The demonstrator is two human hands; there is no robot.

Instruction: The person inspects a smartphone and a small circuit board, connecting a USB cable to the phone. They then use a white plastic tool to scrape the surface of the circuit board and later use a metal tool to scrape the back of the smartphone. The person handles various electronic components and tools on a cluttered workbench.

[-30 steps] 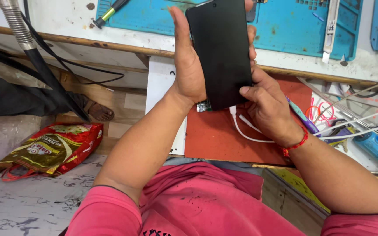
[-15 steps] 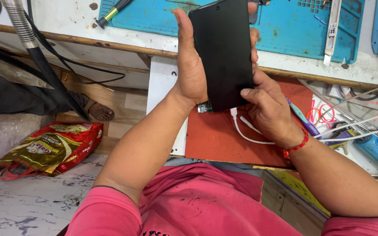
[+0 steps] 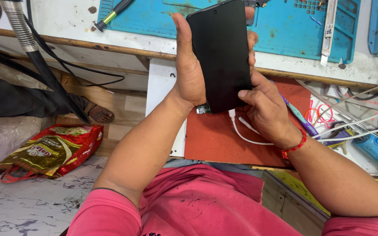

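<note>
Above the red rubber mat (image 3: 215, 135), the flat black glass-fronted phone (image 3: 222, 54) stands upright between both hands, the left hand (image 3: 189, 74) pressing its long side with fingers together, the right hand (image 3: 265, 109) pinching the lower corner. It looks light, stiff, smooth and probably fragile, so the side edges seem the safest hold. A white cable (image 3: 243, 131) hangs below, and the blue work mat (image 3: 281, 26) behind leaves open room.

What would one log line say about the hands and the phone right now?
left hand: grips black phone upright | right hand: pinches phone's lower right edge | white cable: below on red mat
</note>
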